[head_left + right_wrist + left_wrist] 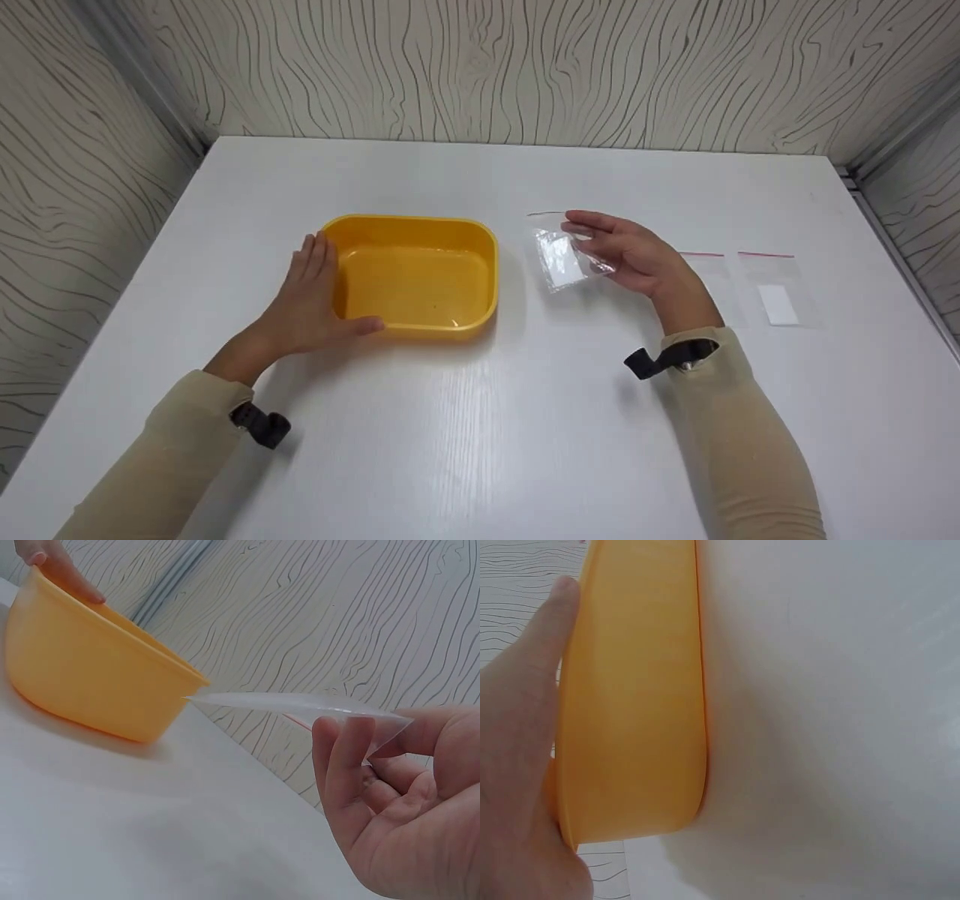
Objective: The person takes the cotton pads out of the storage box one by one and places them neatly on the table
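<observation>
My left hand (pixel 306 300) rests against the left end of a yellow plastic basin (pixel 416 330), fingers straight along its rim and thumb on the near rim. The left wrist view shows the basin's outer wall (pixel 634 697) beside that hand. To the right of the basin, my right hand (pixel 634 255) pinches a small clear zip bag (pixel 562 259) with a white card inside. Seen from the right wrist, the bag (pixel 277 702) lies nearly flat between thumb and fingers, raised off the table, its far corner pointing at the basin.
Two more clear zip bags with red seal lines lie on the white table (pixel 465 420) at the right: one bag (pixel 780 304) with a white card, the other bag (pixel 709 259) partly behind my right wrist. Wood-patterned panels (pixel 480 67) stand at the back and sides.
</observation>
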Motion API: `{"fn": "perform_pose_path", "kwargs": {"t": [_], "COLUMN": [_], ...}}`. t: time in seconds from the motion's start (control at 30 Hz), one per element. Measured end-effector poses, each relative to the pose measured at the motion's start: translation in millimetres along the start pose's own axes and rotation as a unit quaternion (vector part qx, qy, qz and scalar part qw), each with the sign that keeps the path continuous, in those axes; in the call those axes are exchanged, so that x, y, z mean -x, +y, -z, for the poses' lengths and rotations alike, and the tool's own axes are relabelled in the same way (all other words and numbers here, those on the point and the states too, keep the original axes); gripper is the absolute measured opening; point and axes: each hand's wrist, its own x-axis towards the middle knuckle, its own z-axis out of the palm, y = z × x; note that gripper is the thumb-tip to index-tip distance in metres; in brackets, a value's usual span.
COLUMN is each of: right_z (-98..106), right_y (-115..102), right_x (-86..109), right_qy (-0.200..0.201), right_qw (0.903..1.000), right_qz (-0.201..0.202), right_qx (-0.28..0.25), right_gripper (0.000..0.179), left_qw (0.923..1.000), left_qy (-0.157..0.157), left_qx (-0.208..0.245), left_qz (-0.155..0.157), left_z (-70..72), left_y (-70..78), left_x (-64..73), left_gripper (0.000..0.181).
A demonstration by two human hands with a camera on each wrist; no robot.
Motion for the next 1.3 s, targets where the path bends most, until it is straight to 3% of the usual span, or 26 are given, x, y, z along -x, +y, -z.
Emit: {"fn": "perform_pose_path", "kwargs": {"t": [0.33,0.97,1.3], "right_z": [22,49,67], "right_y": [-1,-5,-3], "right_x": [11.7,37.8,51.4], "right_qy": [0.019,0.033,0.036], "right_qw": [0.9997,0.9984,0.9943], "right_qz": [-0.011,-0.008,-0.026], "right_qx": [0.014,0.045,0.097], "right_gripper": [0.048,0.032,0.025], "left_qw": [1.0000,1.0000,1.0000], "left_qy": [0.003,0.000,-0.001], "left_qx": [0.003,0.001,0.000], "left_qz": [-0.004,0.001,0.004], "left_z": [1.0,0.4,-0.2], "left_y": [0.8,0.3,-0.9], "left_x": [1.1,1.0,0.0], "left_gripper": [0.136,0.135,0.135]}}
